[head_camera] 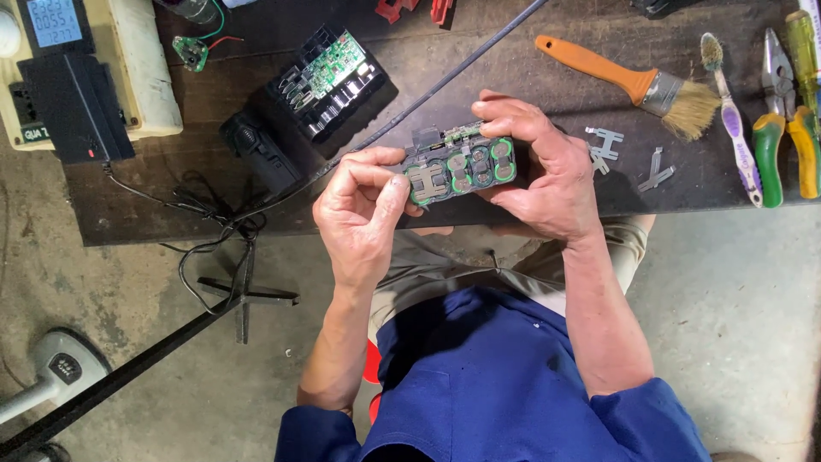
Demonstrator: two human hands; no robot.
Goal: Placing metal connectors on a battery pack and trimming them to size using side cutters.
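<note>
A dark, scuffed workbench (479,51) stands over a bare concrete floor (735,316), and we sit at its near edge looking down at our own hands. Between them, just above the bench edge, we hold a battery pack (462,167) with its outer shell off: a block of round cells with green rings at their ends, joined by grey metal strips, a small circuit board along its top.

Our left hand (359,214) is curled, thumb and forefinger pinching at the metal strip on the pack's left end. Our right hand (539,167) wraps the pack's right end, fingers over the top and thumb underneath, clamped on it.

As for progress, we judge the work to be partway: the pack is already out of its case, and 3 loose metal strips (629,158) lie on the bench just right of our right hand, apparently taken off. Several strips remain on the cells.

Further back sits an open black battery housing (329,81) with a green board showing, and a black box (73,107) with a cable. To the right lie an orange-handled paintbrush (633,81), a toothbrush (731,120) and pliers (782,120) with green and yellow grips.
</note>
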